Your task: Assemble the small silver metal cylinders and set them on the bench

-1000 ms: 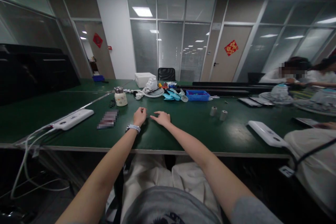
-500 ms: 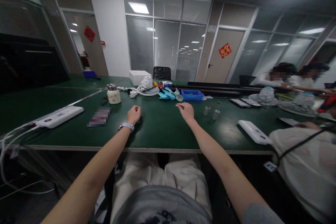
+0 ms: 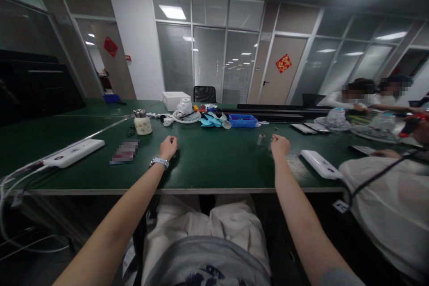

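My left hand is closed above the left-middle of the green table, a watch on its wrist. Whatever its curled fingers may hold is hidden. Over to the right, my right hand has its fingers pinched together at a small silver metal cylinder, of which only a sliver shows beside the fingertips. A second metal cylinder stands upright just left of that hand, apart from it. Beyond the hands lie light-blue fan blades and a blue plastic basket.
A cream jar, a blurred-out flat item and a white power strip are on the left. At the back sit a white fan base and a white box. Another power strip and a seated person are at right.
My right hand has moved right, from the table's middle to the right-hand metal cylinder, now mostly covered by its fingers. My left hand stays nearly in place. The view has shifted slightly.
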`<state>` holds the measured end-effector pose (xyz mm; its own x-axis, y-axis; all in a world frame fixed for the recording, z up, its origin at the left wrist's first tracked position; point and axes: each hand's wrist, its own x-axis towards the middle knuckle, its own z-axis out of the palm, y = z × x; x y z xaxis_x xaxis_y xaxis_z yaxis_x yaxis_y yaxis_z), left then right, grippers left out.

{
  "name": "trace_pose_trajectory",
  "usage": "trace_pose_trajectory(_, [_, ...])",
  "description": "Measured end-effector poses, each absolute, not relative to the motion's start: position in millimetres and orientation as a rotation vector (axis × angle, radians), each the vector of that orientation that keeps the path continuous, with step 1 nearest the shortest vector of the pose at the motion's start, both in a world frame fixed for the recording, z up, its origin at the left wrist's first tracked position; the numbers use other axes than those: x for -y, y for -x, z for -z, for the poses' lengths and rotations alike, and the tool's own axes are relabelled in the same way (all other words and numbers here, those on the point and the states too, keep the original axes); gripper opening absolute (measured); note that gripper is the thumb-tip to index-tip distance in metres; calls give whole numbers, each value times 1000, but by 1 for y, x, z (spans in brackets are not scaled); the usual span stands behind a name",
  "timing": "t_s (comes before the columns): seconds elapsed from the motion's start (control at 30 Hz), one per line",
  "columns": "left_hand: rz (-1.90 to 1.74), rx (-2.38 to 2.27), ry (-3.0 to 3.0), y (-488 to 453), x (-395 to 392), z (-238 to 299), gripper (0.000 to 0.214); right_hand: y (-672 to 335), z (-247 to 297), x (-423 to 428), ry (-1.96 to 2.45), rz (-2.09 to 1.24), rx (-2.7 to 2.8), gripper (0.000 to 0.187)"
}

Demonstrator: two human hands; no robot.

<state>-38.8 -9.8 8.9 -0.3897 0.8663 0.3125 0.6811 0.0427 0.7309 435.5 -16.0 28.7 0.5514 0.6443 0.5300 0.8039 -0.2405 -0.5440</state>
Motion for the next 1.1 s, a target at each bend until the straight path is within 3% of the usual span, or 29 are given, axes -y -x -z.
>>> trace_pose_trajectory(0.3, [-1279, -2077, -1587, 38, 11, -9, 27, -434, -28, 18, 1983, 254, 1174, 33])
trace_pose_trajectory(0.5, [-1268, -2079, -1602, 37, 13, -11, 27, -403, -27, 4, 1615, 522, 1403, 52])
trace_pose_trajectory(0.67, [-1257, -2088, -1603, 38, 12, -10, 28, -381, -16, -19, 1673, 405, 1568, 57])
trace_pose_trajectory(0.93, [-1231, -2106, -1644, 38, 10, -8, 26, -386, -2, -23, 1810, 57, 1241, 67])
trace_pose_trajectory(1.1, [-1213, -2074, -1657, 35, 11, -9, 28, -376, -4, -22, 1873, -84, 1226, 60])
